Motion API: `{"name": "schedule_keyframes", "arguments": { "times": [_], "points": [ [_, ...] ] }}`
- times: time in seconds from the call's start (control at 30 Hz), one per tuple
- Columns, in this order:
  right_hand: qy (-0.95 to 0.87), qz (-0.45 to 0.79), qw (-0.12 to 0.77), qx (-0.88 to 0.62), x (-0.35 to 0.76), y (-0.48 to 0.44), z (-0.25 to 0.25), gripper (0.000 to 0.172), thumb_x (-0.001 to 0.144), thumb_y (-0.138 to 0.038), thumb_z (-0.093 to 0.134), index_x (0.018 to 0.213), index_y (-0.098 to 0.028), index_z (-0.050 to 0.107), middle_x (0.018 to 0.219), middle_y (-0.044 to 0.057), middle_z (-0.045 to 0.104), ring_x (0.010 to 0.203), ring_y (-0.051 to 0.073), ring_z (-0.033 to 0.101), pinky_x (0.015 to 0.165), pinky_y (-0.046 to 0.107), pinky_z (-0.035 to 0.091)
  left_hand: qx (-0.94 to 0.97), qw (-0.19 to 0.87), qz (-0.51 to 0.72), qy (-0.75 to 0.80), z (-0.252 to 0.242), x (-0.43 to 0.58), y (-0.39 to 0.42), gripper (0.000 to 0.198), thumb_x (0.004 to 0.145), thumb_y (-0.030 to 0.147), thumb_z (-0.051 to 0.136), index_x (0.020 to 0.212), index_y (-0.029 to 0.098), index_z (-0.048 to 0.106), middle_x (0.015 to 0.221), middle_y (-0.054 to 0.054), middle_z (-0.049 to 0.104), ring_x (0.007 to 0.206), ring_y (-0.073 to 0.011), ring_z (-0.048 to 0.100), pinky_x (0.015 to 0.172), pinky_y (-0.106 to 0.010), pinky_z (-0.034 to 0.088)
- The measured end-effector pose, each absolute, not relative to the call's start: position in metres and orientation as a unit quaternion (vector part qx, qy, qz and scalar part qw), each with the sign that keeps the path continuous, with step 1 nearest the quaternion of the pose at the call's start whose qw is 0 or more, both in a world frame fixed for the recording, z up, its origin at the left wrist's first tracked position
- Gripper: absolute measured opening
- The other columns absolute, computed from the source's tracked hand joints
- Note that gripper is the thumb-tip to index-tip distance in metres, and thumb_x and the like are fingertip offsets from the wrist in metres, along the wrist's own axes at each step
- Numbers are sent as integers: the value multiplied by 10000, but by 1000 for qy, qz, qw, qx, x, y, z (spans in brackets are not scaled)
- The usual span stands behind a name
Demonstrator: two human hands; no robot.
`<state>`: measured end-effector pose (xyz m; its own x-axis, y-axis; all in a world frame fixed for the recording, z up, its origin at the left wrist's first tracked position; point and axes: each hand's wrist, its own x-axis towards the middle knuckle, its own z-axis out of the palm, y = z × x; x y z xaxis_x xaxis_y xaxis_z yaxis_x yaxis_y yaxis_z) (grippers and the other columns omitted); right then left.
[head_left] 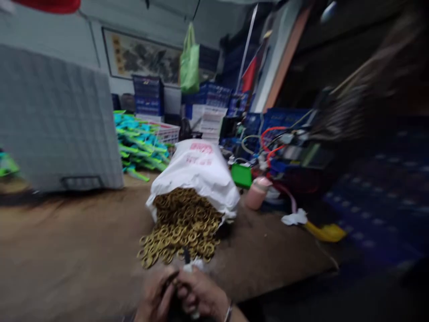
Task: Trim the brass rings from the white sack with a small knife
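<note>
Hands together at six o'clock: left hand (pixel 157 295) and right hand (pixel 201 296) curled round a small dark piece (pixel 186 256), blurred.
At twelve, brass rings (pixel 177 228) spilt from tipped white sack (pixel 197 172) onto table (pixel 67 250); mouth toward hands, seemingly for easy reach.

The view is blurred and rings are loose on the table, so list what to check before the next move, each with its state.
1. Both hands in view: ok; left hand and right hand meet at the near edge of the table.
2. Grip on the small dark thing between them: cannot tell, blurred.
3. Brass rings contained: not ok; they spill from the open mouth of the white sack onto the table.
4. Pile close to the hands: ok; it ends just beyond them.
5. Nearby pink bottle upright: cannot tell.
</note>
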<state>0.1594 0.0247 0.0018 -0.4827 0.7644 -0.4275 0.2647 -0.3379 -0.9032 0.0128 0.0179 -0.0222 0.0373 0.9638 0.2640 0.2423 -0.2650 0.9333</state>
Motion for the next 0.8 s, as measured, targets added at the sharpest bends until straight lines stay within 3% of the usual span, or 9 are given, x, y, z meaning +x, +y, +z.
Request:
{"name": "schedule_keyframes", "arguments": {
  "times": [0.03, 0.1, 0.2, 0.37, 0.53, 0.7, 0.8],
  "points": [
    [-438, 729, 218, -478, 158, 25, -2, 188, 847, -378, 397, 856, -196, 445, 534, -101, 441, 321, 13, 296, 348, 137, 308, 679, 333, 488, 435, -28, 12, 20, 155, 710, 361, 600, 791, 249, 670, 745, -13, 693, 701, -178, 639, 663, -267, 527],
    [-310, 783, 265, -470, 157, 24, -3, 212, 743, -377, 510, 786, -220, 374, 473, -132, 399, 291, 0, 204, 317, 117, 217, 718, 290, 475, 418, -32, 11, 21, 171, 769, 272, 515, 846, 234, 663, 746, -24, 698, 680, -158, 637, 653, -251, 516],
    [-277, 776, 304, -478, 157, 23, 1, 306, 638, -383, 587, 761, -224, 358, 462, -129, 434, 287, -1, 215, 305, 123, 177, 716, 281, 456, 448, -24, 15, 20, 173, 778, 226, 483, 805, 206, 653, 729, -36, 688, 671, -159, 618, 650, -260, 495],
    [-355, 675, 377, -526, 158, 21, 0, 315, 691, -488, 511, 754, -199, 403, 492, -95, 481, 289, 5, 234, 309, 152, 160, 661, 377, 403, 508, -7, 21, 16, 175, 793, 219, 483, 701, 168, 623, 641, -15, 629, 603, -137, 556, 592, -234, 424],
    [-465, 579, 375, -555, 158, 22, -7, 286, 690, -465, 522, 686, -188, 448, 466, -71, 469, 366, 39, 324, 374, 182, 243, 612, 450, 395, 516, -5, 23, 11, 216, 786, 244, 498, 616, 146, 589, 576, -1, 562, 560, -121, 489, 564, -224, 378],
    [-499, 541, 382, -558, 158, 23, -4, 264, 717, -431, 497, 628, -186, 463, 456, -66, 419, 444, 67, 368, 459, 203, 305, 556, 524, 403, 504, 2, 26, 7, 213, 783, 282, 510, 639, 138, 572, 602, -1, 556, 584, -119, 491, 568, -216, 396],
    [-476, 567, 390, -548, 159, 22, -1, 289, 708, -437, 516, 590, -190, 424, 447, -86, 351, 415, 50, 301, 420, 196, 259, 568, 482, 421, 517, 0, 25, 4, 142, 787, 260, 504, 781, 144, 584, 663, -2, 568, 598, -114, 509, 575, -212, 418]
  ]
}}
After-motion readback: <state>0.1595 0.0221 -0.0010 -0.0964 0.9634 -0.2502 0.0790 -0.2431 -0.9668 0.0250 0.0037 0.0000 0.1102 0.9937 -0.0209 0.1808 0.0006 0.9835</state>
